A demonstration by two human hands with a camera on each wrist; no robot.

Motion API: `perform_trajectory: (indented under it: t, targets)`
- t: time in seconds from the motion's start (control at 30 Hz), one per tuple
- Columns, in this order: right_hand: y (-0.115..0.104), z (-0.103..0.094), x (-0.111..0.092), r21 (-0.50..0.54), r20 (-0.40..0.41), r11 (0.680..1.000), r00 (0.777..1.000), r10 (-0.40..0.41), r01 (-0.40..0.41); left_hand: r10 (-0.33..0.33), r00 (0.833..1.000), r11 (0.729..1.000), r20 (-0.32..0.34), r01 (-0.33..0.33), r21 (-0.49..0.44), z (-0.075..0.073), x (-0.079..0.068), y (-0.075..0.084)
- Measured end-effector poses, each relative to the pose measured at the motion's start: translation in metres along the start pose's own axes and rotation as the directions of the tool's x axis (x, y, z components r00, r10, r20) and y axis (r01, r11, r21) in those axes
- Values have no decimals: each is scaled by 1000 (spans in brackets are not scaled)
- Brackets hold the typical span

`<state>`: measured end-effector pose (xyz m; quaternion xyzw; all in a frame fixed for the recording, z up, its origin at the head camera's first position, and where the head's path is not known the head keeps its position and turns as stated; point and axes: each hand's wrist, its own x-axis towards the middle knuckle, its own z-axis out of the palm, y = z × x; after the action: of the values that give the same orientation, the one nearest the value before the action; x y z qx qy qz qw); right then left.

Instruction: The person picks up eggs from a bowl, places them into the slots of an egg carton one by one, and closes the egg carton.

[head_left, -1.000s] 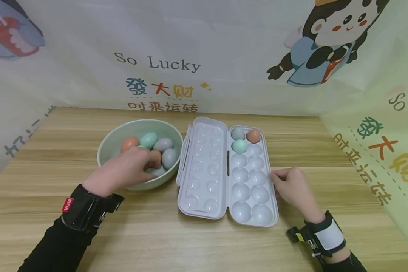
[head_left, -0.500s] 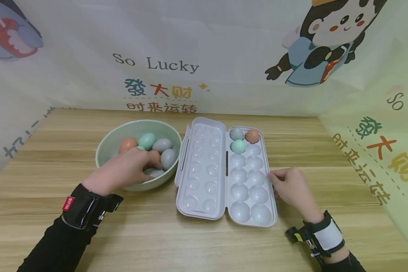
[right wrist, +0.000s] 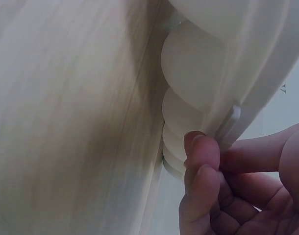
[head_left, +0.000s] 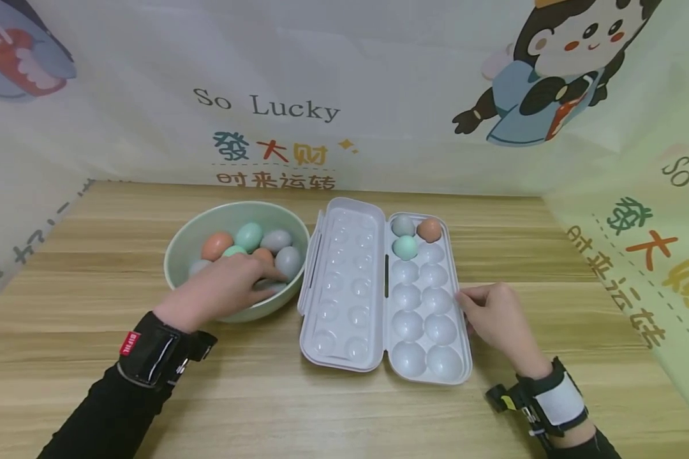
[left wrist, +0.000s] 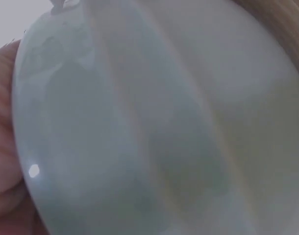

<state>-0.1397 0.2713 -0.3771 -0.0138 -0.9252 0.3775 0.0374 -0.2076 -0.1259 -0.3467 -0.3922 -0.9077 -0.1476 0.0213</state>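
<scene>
While printed sheeting (head_left: 390, 83) walls the wood-grain table (head_left: 367, 417), the right hand (head_left: 496, 315) pinches the egg carton (head_left: 341, 357) edge; the left hand (head_left: 224, 287) dips into the bowl (head_left: 186, 245), holding what I can't tell.

Two hands (head_left: 219, 290) and two wrist straps (head_left: 155, 354) are seen at one desk (head_left: 252, 401), with one bowl (head_left: 235, 213) and one carton (head_left: 372, 306). Three eggs (head_left: 404, 247) are held in the carton's twelve wells (head_left: 407, 296), one brown, one green, one grey; at least eight more eggs (head_left: 217, 245) are counted in the bowl.
</scene>
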Motion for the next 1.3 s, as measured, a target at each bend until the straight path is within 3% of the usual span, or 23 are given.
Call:
perform_trajectory:
  t: [0.23, 0.63, 1.3]
  targets:
    - [2, 0, 0, -14, -4, 1000, 1000, -6, 6, 18, 1000, 999, -1, -18, 48, 3, 2, 3]
    - [1, 0, 0, -16, 5, 1000, 1000, 10, -10, -6, 1000, 999, -6, 6, -34, 7, 2, -1]
    - [-1, -1, -1, -1, -2, 1000, 1000, -12, 12, -64, 997, 997, -39, 61, -56, 3, 2, 1]
